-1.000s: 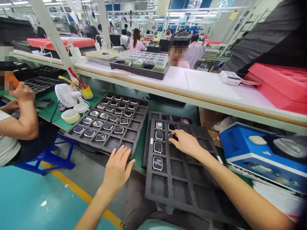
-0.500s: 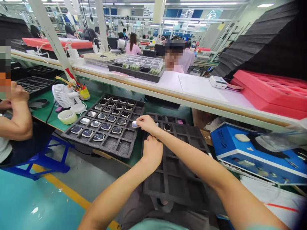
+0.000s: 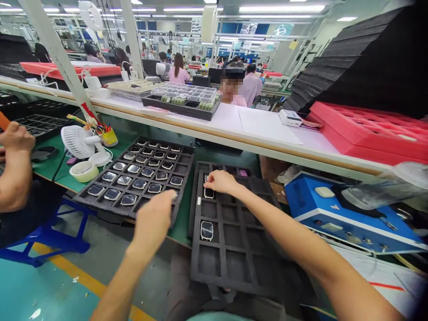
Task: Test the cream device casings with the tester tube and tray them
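A dark foam tray (image 3: 100, 206) on the left holds several square smartwatches, one of them a smartwatch (image 3: 176, 180) in the right column. Over that tray's front right part is my left hand (image 3: 154, 218), blurred and closed, with a small pale bit at its fingertips that I cannot make out. My right hand (image 3: 223, 182) reaches over a second dark foam tray (image 3: 203, 277), its fingers pinched at a smartwatch (image 3: 209, 193) in the left column. Another smartwatch (image 3: 207, 230) lies nearer me in that column. A small white label (image 3: 199, 201) is on the tray's rim.
A white fan (image 3: 78, 141) and a tape roll (image 3: 83, 171) stand left of the trays. On the right is a blue machine (image 3: 334, 218). A white shelf (image 3: 230, 129) crosses behind, with red foam trays (image 3: 354, 133). A co-worker's arm (image 3: 15, 165) is at far left.
My right hand has moved from the left tray to the right tray, and the watch it held now lies in the left tray. My left hand has swung left, off the right tray.
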`<state>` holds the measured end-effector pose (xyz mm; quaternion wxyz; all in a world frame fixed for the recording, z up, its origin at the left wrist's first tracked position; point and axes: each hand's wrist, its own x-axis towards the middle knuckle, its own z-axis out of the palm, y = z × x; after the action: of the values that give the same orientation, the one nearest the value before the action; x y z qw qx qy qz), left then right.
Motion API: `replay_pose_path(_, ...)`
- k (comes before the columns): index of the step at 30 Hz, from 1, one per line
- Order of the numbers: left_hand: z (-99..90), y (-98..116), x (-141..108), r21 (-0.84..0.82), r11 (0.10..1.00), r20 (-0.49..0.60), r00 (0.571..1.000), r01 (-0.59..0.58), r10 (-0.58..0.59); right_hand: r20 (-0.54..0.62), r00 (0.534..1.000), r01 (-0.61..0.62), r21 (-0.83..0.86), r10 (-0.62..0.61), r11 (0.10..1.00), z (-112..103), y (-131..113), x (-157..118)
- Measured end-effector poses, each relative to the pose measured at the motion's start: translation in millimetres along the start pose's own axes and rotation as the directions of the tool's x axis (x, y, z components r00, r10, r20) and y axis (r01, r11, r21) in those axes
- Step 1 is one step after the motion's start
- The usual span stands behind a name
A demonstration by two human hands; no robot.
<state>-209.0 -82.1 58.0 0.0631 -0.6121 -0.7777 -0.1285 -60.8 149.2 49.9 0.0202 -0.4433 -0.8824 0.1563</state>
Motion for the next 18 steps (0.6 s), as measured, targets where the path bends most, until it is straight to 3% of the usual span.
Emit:
replay_pose_path(2,9.0,-54,-10,-0.029,0.999,-0.114,0.993,-0.031,0.028,0.019,0.999,0.045,-0.043,-0.044,0.998,6,1,-17)
replay_pose_path(4,21.4,-93,-18,-0.079,0.993,-0.098,0.992,-0.087,0.080,0.042,0.993,0.112,-0.075,-0.109,0.991,11,-1,-30)
replay_pose_path(6,31.9,-114,-24,-0.107,0.988,-0.064,0.993,-0.108,0.102,0.091,0.978,0.194,-0.096,-0.185,0.976,11,-3,-38)
replay_pose_path(9,38.0,-120,-30,-0.148,0.982,-0.032,0.993,-0.120,0.117,0.173,0.946,0.297,-0.114,-0.276,0.948,8,-2,-40)
replay_pose_path(11,35.7,-111,-31,-0.173,0.978,-0.042,0.993,-0.117,0.111,0.210,0.930,0.332,-0.123,-0.303,0.935,4,-1,-36)
replay_pose_path(13,30.7,-90,-29,-0.178,0.978,-0.119,0.989,-0.104,0.084,0.240,0.920,0.346,-0.127,-0.310,0.929,0,0,-28)
replay_pose_path(16,24.5,-31,-26,-0.185,0.970,-0.192,0.974,-0.159,0.123,0.269,0.913,0.347,-0.118,-0.307,0.930,-8,3,-14)
replay_pose_path(18,24.1,19,-26,-0.142,0.968,-0.034,0.978,-0.207,0.204,0.270,0.912,0.345,-0.094,-0.309,0.934,-13,6,-7)
